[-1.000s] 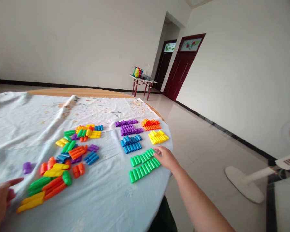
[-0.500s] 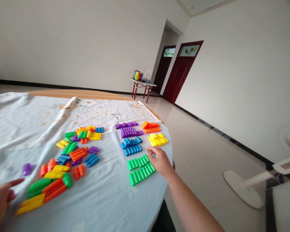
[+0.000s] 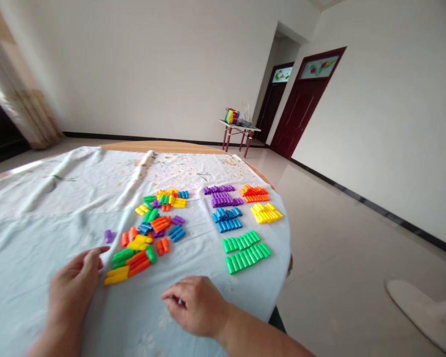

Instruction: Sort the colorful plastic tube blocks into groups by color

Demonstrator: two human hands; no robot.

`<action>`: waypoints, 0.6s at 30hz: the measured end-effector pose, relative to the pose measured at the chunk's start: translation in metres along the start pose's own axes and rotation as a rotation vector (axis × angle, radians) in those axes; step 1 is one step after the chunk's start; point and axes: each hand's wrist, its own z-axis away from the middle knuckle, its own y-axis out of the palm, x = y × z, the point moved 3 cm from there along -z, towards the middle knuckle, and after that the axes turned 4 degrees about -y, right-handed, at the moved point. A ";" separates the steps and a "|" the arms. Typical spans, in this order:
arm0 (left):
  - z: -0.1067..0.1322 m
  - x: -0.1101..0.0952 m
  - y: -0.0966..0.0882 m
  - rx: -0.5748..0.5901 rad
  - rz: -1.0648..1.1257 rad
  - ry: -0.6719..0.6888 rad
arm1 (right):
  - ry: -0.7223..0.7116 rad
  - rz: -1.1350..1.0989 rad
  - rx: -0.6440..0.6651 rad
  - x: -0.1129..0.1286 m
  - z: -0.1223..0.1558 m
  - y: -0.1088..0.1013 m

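The mixed pile of multicoloured plastic tubes (image 3: 138,245) lies on the pale blue cloth (image 3: 134,322), to the left of 2 rows of bright green plastic tubes (image 3: 247,256). The left hand (image 3: 76,277) is just beside the pile, forefinger extended, thumb near it with a narrow gap. The right hand (image 3: 196,305) is over the cloth, nearer to the viewer, fingers curled narrowly (whether they hold something, I cannot tell). Beyond the green rows lie blue plastic tubes (image 3: 229,225).

A home's room, floral cloth (image 3: 174,167) over the round table (image 3: 163,146), curtain (image 3: 27,94) left of it, 2 doors (image 3: 301,111) beyond it
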 end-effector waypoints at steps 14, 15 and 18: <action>0.009 -0.010 0.001 0.037 0.083 -0.022 | 0.074 -0.048 -0.067 -0.016 -0.037 0.000; 0.009 -0.011 0.001 0.034 0.083 -0.018 | 0.079 -0.041 -0.090 -0.019 -0.045 0.001; 0.010 -0.013 -0.001 0.023 0.084 -0.009 | 0.075 -0.011 -0.175 -0.024 -0.064 0.008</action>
